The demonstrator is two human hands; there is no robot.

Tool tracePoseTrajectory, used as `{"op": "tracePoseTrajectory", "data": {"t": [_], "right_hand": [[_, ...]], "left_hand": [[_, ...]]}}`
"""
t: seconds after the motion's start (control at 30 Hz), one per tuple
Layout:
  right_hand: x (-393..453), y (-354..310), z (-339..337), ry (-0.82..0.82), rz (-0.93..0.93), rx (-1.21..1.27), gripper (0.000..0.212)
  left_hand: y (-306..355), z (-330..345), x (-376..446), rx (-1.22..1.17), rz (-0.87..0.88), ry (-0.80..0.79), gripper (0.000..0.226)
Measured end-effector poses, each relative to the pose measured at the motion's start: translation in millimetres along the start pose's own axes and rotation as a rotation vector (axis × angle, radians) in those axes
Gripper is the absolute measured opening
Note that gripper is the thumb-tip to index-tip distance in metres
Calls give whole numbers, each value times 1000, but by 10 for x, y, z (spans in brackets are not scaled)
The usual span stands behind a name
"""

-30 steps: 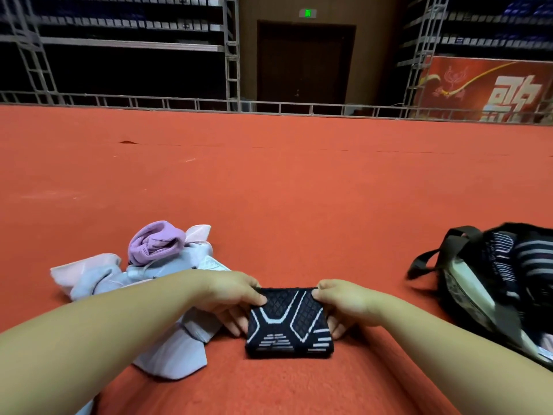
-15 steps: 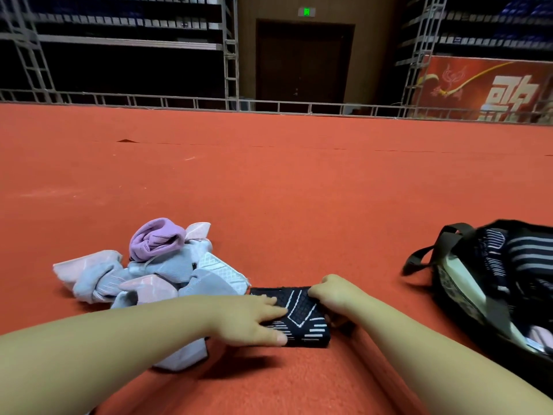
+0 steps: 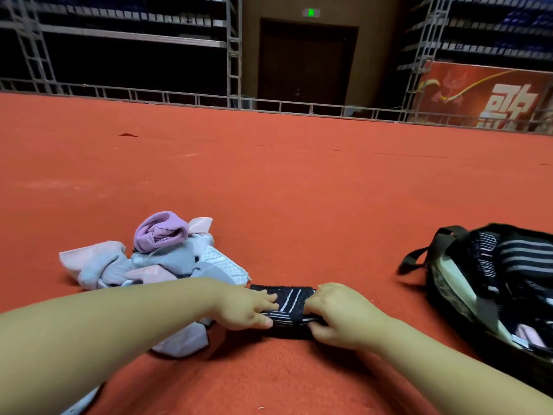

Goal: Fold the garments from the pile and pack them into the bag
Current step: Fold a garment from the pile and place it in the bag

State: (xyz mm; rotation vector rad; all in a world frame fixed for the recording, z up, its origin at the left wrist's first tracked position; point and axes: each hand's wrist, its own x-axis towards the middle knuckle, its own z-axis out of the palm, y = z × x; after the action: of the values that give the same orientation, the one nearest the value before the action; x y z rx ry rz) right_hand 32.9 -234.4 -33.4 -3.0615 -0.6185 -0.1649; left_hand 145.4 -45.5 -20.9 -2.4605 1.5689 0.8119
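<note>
Now the black patterned garment [image 3: 291,307] lies at about 12 o'clock just ahead of me, and it looks narrower than it did a second ago: a moment back it lay as a flat, squarish packet with its diamond pattern showing, and since then its near edge has come up and over, so only a short band of white stripes shows between my hands. My left hand [image 3: 244,307] has moved from the packet's left edge onto its top, fingers together and pressed flat on the cloth; my right hand [image 3: 338,316] is curled at the right end, thumb below and fingers above, pinching the doubled layers. I judge this as one more fold going in, so the piece should be small enough to pack next. At 10 o'clock, touching my left forearm, sits the pile [image 3: 155,265]: I count one purple piece on top and a tangle of pale grey and pink ones beneath, their number unclear. At 2 o'clock, well apart from my hands, stands one dark bag [image 3: 449,283], open, with striped garments already inside; I cannot count them. Beyond lie the red floor [image 3: 299,190], one railing and one dark door.
</note>
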Motion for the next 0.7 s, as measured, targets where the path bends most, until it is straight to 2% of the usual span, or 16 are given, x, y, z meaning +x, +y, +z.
{"op": "tracePoseTrajectory", "data": {"t": [0.13,0.23,0.3,0.43,0.6,0.7], "right_hand": [[5,-64,-171,-185,107,157,8],[40,-38,-263,-336,188,332,11],[75,60,-233,-376,281,541,14],[114,254,-47,-258,485,911,16],[180,338,143,-160,613,896,15],[233,315,203,-139,643,753,17]], "left_hand": [[85,-123,-201,-108,-3,-85,57],[152,-172,-259,-107,-32,-6,49],[143,-192,-224,-134,-38,80,40],[8,-170,-105,-233,-129,224,21],[-150,-43,91,-161,-205,182,20],[-204,-25,182,-149,-246,135,27]]}}
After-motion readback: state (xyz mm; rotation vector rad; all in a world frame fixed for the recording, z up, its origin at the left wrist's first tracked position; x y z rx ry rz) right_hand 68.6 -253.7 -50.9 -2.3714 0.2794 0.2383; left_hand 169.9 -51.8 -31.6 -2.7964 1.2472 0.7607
